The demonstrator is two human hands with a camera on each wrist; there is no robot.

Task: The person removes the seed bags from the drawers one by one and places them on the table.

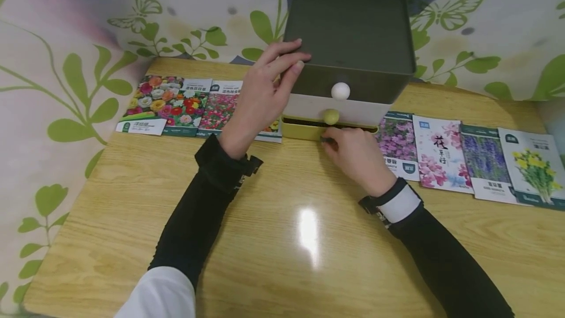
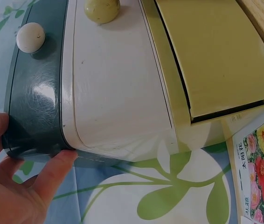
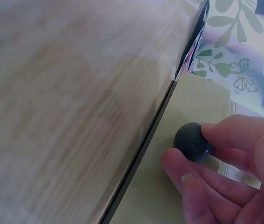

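A small chest of drawers [image 1: 348, 28] stands against the patterned backdrop, with dark green, white and yellow tiers. My left hand [image 1: 269, 82] rests at its upper left corner, fingers lying over the edge of the top. The left wrist view shows fingertips touching the side of the dark green drawer [image 2: 34, 93]. Down at the lowest tier, my right hand [image 1: 357, 153] pinches a dark round knob [image 3: 191, 141] between thumb and fingers. That knob sits on the yellow drawer [image 2: 220, 56], which is pulled out a little, with a dark gap along its top edge.
Flower seed packets lie either side of the chest, a zinnia-like picture packet [image 1: 152, 99] at left and a daffodil packet [image 1: 531, 166] far right. A white knob [image 1: 340, 91] and a yellow-green knob [image 1: 331, 116] stick out above the right hand. The wooden table [image 1: 273, 259] spreads in front.
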